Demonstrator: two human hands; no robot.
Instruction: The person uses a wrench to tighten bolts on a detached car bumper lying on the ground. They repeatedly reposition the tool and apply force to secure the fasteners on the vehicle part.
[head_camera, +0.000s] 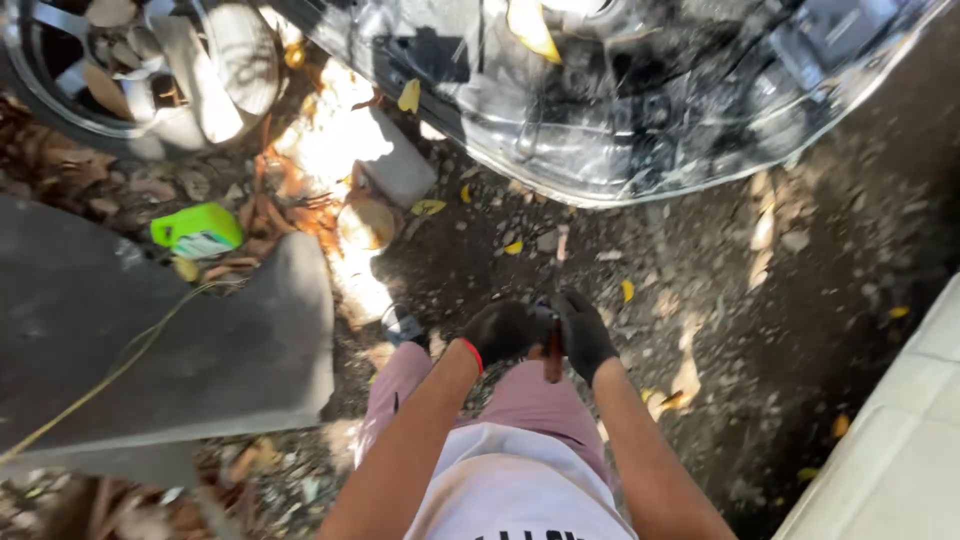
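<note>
Your white shirt (520, 490) and pink shorts (520, 395) are closest to the camera, right under your chin. Your two bare arms reach out over them, toward the shiny black car (640, 90) ahead of you.

Both hands wear black gloves. Your left hand (503, 330) has a red cuff and is curled shut. Your right hand (583, 335) is closed around a thin dark red tool (553, 352), which hangs down between the two hands. The hands touch each other, on your side of the car and well apart from it. I cannot tell if the left hand grips the tool too, or just meets it at the top.

It looks like you are getting the tool ready, not using it on the car yet. I think the next move needs a firm hold with the right hand and a long reach forward, because the car sits far from your hands.

Your elbows are bent and your wrists point toward the car. A green bottle (197, 229) lies in dry leaves, left of the car's front, near the wheel (130, 70).
</note>
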